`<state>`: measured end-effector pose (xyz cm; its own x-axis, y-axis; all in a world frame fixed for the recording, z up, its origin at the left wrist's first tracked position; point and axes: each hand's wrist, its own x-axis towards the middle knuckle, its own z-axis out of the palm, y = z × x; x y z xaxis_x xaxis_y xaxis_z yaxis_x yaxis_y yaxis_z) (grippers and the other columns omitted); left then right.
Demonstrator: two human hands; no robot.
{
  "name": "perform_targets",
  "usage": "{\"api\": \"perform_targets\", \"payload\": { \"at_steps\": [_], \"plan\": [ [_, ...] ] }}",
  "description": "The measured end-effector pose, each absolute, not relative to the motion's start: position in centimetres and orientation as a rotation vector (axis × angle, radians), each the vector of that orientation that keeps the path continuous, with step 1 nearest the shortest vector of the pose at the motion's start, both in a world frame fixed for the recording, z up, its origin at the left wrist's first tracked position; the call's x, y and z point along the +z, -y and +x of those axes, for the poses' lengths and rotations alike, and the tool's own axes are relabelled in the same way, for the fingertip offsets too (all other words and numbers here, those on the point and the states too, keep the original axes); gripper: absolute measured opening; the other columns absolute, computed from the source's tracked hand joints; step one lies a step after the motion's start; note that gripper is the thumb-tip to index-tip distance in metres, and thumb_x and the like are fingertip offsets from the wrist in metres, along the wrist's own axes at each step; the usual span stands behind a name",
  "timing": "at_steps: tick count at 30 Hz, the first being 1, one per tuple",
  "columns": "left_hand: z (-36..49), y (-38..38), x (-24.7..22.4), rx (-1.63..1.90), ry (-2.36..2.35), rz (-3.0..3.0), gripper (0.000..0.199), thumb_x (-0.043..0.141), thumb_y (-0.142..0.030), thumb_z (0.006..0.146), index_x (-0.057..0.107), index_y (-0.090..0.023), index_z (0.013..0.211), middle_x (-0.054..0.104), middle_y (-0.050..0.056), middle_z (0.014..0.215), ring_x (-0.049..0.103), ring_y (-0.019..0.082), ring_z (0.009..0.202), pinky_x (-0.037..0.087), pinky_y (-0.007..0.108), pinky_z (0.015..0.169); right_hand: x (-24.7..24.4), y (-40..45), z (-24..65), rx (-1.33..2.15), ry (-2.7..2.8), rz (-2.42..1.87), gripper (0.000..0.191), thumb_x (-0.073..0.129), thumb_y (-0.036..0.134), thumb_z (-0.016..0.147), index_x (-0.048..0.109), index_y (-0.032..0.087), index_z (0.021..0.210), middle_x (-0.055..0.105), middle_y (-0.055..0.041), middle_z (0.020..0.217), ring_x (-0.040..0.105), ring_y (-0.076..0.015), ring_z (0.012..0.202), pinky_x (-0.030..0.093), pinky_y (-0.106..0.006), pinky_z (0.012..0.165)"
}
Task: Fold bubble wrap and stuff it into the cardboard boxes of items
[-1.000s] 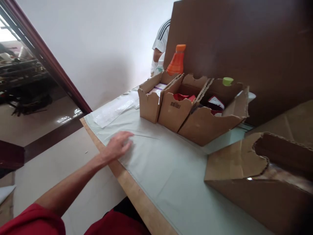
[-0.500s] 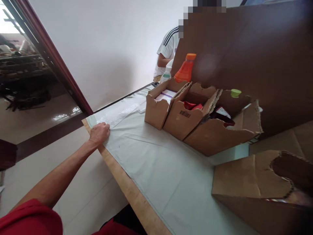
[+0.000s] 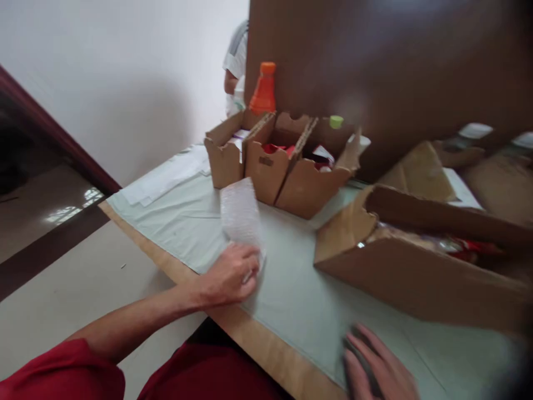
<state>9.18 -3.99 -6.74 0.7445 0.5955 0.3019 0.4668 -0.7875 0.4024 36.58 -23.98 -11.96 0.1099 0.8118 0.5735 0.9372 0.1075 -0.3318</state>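
My left hand (image 3: pixel 236 273) is closed on the near end of a bubble wrap piece (image 3: pixel 240 211), over the pale cloth near the table's front edge. The wrap's far end reaches toward the cardboard bins. At the bottom right, my right hand (image 3: pixel 381 366) is on the cloth, blurred, with its fingers around or against a dark object (image 3: pixel 363 361) that I cannot make out clearly. More flat, whitish wrap (image 3: pixel 160 180) lies at the table's far left.
Three cardboard bins (image 3: pixel 266 169) hold small packets. A larger cardboard box (image 3: pixel 416 283) stands at the right. Behind the bins are an orange bottle (image 3: pixel 264 91), a brown panel (image 3: pixel 375 66) and a person in a white shirt (image 3: pixel 236 55).
My left hand has moved right and nearer, bringing a piece of bubble wrap from the left pile. My right hand has come into view. The camera has turned right.
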Motion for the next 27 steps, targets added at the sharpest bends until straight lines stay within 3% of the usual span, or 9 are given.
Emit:
{"api": "perform_targets", "payload": {
  "at_steps": [4,9,14,16,18,20,21,24,27],
  "plan": [
    [13.2,9.1,-7.9,0.439,-0.543,2.654,0.006,0.062,-0.012,0.077,0.063,-0.018,0.079,0.075,0.011,0.111,0.07,0.028,0.103,0.054,0.045,0.093,-11.1,23.6,35.1,-0.179,1.861,-1.654,0.029,0.054,0.02,0.102,0.061,0.018,0.129,0.067,-0.0156,0.13,0.068,-0.0274,0.112,0.055,-0.043,0.092],
    [14.4,11.8,-7.2,0.559,-0.605,2.554,0.011,0.056,-0.012,0.087,0.064,-0.017,0.083,0.076,0.01,0.103,0.071,0.026,0.094,0.056,0.042,0.084,-9.6,23.0,33.8,-0.032,2.001,-1.6,0.045,0.053,0.016,0.096,0.054,0.016,0.141,0.06,-0.0176,0.143,0.058,-0.0294,0.131,0.051,-0.045,0.101],
    [14.2,12.3,-6.1,0.584,-0.597,2.344,0.011,0.054,-0.014,0.093,0.064,-0.019,0.091,0.075,0.006,0.093,0.069,0.022,0.088,0.056,0.038,0.081,-9.8,22.3,32.1,0.05,1.996,-1.524,0.047,0.054,0.01,0.092,0.057,0.014,0.139,0.058,-0.0191,0.146,0.053,-0.0317,0.138,0.051,-0.047,0.103],
    [13.3,12.1,-5.8,0.557,-0.581,2.273,0.013,0.062,-0.021,0.091,0.064,-0.02,0.104,0.075,0.006,0.099,0.069,0.023,0.092,0.056,0.04,0.085,-9.9,21.6,31.6,0.082,1.892,-1.494,0.035,0.053,0.008,0.093,0.064,0.016,0.125,0.067,-0.0152,0.135,0.06,-0.029,0.13,0.052,-0.044,0.101],
    [11.8,11.6,-5.6,0.527,-0.587,2.203,0.047,0.072,-0.032,0.086,0.057,-0.022,0.129,0.072,0.009,0.118,0.067,0.026,0.107,0.054,0.045,0.096,-9.8,21.1,31.2,0.191,1.733,-1.479,0.023,0.054,0.009,0.096,0.068,0.02,0.11,0.075,-0.0089,0.119,0.068,-0.0239,0.115,0.054,-0.038,0.097],
    [10.3,11.1,-5.8,0.469,-0.62,2.144,0.083,0.079,-0.04,0.08,0.039,-0.025,0.152,0.066,0.011,0.135,0.062,0.029,0.123,0.05,0.048,0.106,-9.5,20.8,30.9,0.382,1.542,-1.523,0.016,0.056,0.013,0.098,0.069,0.022,0.101,0.077,-0.0034,0.102,0.071,-0.0185,0.096,0.056,-0.031,0.087],
    [9.7,10.9,-6.1,0.45,-0.66,2.127,0.091,0.079,-0.04,0.08,0.032,-0.026,0.157,0.063,0.011,0.14,0.06,0.03,0.128,0.049,0.048,0.108,-9.3,20.7,30.7,0.477,1.446,-1.565,0.014,0.058,0.015,0.098,0.069,0.022,0.098,0.076,-0.0015,0.094,0.071,-0.0166,0.087,0.056,-0.028,0.08],
    [9.1,10.5,-7.8,0.494,-0.851,2.111,0.07,0.067,-0.033,0.091,0.038,-0.026,0.154,0.063,0.012,0.141,0.065,0.026,0.121,0.054,0.042,0.101,-8.8,20.6,30.2,0.632,1.243,-1.677,0.011,0.061,0.022,0.097,0.069,0.022,0.09,0.071,0.0011,0.08,0.065,-0.0137,0.07,0.052,-0.024,0.066],
    [10.1,10.2,-9.7,0.648,-0.988,2.135,0.044,0.054,-0.025,0.097,0.053,-0.022,0.14,0.072,0.009,0.119,0.069,0.02,0.096,0.057,0.036,0.085,-8.9,20.0,29.9,0.642,1.189,-1.728,0.01,0.062,0.027,0.096,0.07,0.021,0.095,0.071,0.0013,0.078,0.062,-0.0132,0.064,0.051,-0.023,0.062]
  ]
}}
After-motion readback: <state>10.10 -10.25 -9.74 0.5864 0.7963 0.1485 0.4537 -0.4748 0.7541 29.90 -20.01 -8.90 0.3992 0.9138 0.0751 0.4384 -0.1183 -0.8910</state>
